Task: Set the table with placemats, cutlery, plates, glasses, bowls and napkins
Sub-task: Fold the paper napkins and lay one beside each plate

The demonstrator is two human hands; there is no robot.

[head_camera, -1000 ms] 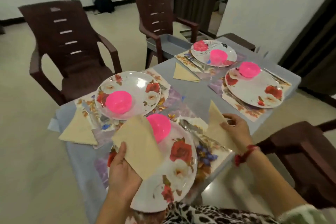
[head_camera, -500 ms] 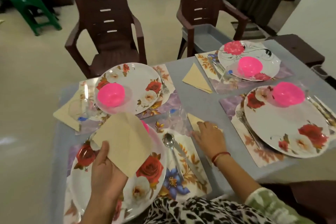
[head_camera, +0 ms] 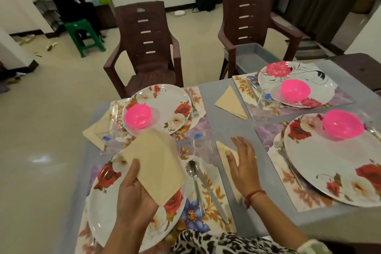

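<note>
Dim indoor light, soft blur, edges warped

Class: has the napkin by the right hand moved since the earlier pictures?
Yes: the napkin went down from upright to flat, right of the knife.

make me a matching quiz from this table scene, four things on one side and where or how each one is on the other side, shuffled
Things:
1 left hand
2 right hand
3 spoon
4 grey tray

Places or states:
a on the seat of a brown chair
b open, fingers spread over the flat napkin on the table
c beside the knife on the near placemat
d gripping the raised napkin above the near plate

Pairs: 1-d, 2-b, 3-c, 4-a
</note>
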